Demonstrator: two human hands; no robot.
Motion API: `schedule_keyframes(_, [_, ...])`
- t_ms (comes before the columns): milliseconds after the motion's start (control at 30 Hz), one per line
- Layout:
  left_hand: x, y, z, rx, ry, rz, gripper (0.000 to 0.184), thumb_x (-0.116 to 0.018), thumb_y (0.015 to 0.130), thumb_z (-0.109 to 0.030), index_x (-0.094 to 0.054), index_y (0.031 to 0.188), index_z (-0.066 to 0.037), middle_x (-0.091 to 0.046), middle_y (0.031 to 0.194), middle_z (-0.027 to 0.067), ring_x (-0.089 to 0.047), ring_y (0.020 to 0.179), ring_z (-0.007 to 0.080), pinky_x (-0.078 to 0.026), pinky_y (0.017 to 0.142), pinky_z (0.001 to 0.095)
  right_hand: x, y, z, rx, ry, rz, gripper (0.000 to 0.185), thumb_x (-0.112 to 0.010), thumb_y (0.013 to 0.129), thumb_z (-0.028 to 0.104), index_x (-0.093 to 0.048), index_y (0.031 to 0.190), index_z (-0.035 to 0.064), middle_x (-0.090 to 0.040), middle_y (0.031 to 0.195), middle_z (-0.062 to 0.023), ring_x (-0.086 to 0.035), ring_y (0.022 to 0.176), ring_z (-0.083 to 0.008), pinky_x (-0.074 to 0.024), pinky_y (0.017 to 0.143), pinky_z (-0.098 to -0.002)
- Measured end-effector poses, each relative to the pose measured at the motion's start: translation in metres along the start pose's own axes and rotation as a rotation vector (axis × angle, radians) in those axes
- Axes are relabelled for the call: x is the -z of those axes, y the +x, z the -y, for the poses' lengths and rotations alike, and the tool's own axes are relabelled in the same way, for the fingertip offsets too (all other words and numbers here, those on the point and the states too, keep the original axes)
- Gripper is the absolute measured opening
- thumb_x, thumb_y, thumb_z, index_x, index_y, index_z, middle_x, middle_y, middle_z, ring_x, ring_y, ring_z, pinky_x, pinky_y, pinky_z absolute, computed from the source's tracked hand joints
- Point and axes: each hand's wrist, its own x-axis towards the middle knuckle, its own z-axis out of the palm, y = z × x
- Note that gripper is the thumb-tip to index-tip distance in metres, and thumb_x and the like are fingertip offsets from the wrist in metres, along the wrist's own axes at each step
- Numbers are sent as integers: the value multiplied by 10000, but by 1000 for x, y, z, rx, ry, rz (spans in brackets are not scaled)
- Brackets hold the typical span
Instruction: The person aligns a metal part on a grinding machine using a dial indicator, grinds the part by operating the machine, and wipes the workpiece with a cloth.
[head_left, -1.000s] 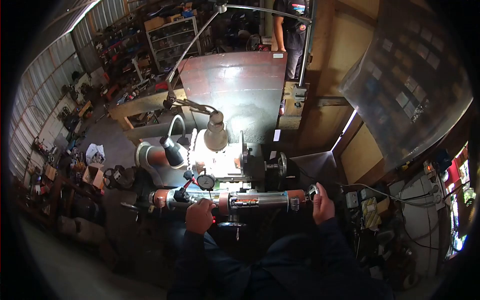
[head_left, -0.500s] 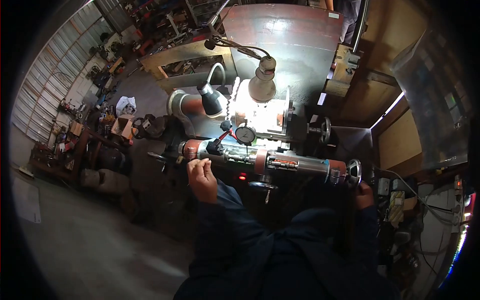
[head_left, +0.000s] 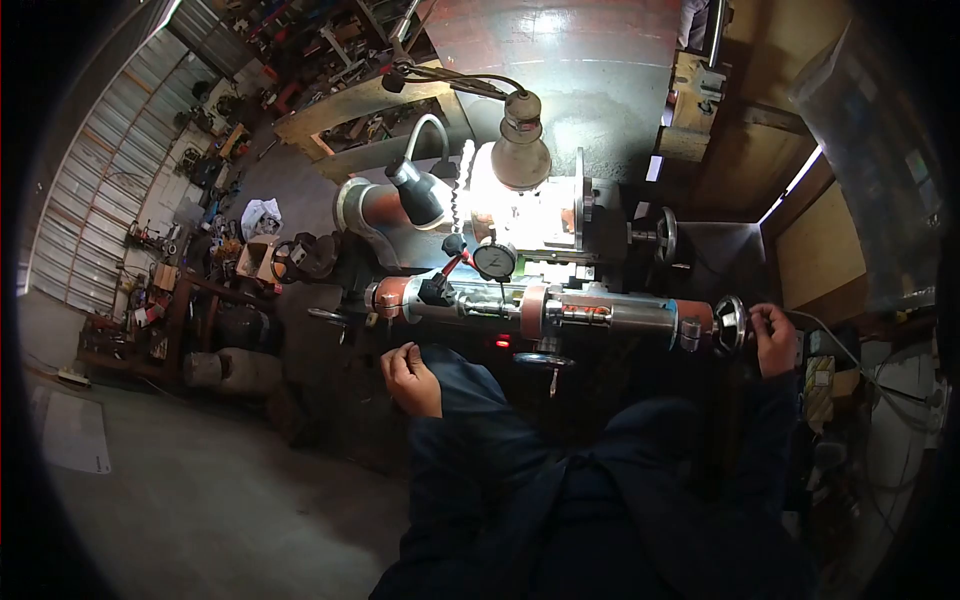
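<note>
My left hand (head_left: 410, 380) is raised just in front of the machine's left end, thumb and fingers pinched together. What they hold, if anything, is too small to make out. At the other end my right hand (head_left: 775, 340) has curled fingers at the outer side of a metal handwheel (head_left: 732, 325); their contact with it is partly hidden. Between the hands lies a long slide with red ends (head_left: 640, 316). A dial indicator (head_left: 494, 261) stands above it on a magnetic base (head_left: 437, 290) with a red arm. Below the slide sits a smaller handwheel (head_left: 544, 359).
A bright work lamp (head_left: 522, 160) and a black gooseneck lamp (head_left: 420, 195) hang over the machine. A second handwheel (head_left: 667, 236) stands behind at right. Wooden frames and panels (head_left: 830, 250) edge the right side. Tools and parts clutter the floor at left.
My right hand has moved up from below the handwheel to its outer side. My left hand has lowered slightly away from the slide. The view has shifted a little.
</note>
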Motion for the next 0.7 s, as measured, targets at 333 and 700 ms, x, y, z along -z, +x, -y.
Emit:
schedule_keyframes(333, [-8,0,-5,-6,-5,14,151,-666,927,-133,-673,915,18,-616,915,136,-633,835,323,-513,716,401,-30,38,-90,32,115,221,109,-659,847,29,-694,950,18,-687,859,-5,-612,836,-99,-495,770,-281])
schedule_keyframes(700, [-5,0,-6,-2,2,7,149,-672,920,-130,-669,911,19,-617,916,135,-629,844,327,-511,725,404,-11,-18,-62,-101,45,396,181,-614,929,134,-687,1031,4,-691,926,-34,-605,873,-111,-494,787,-324])
